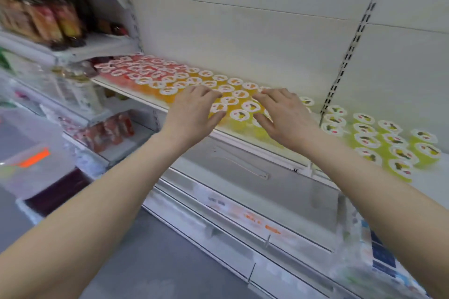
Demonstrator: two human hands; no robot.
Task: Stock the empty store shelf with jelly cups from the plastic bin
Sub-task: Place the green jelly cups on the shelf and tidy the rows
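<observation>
Far left, low down, sits the clear plastic bin [31, 148] with an orange tag on its side, well apart from the action. Above it are blurred packets on an upper shelf, and a few pale bottles [80, 87] stand just beside the left end of the shelf [136, 94].

On that shelf the jelly cups run in tight rows. The red cups [136, 68] are packed at the left end, and the orange cups [170, 80] are touching them next along. Now the left hand [192, 114]: fingers spread and nearly straight, laid flat across the lids where orange meets yellow, gripping nothing. Between the two hands are the yellow cups [240, 114], lids up, at the shelf's front edge. The right hand [281, 116] mirrors the left, fingers fanned wide over more yellow lids, palm down, nothing pinched.

Past the slotted upright [352, 43], the green cups [398, 148] stand in looser rows on the right-hand section, a few near the front edge. Behind it all is the plain white back panel [243, 31].
</observation>
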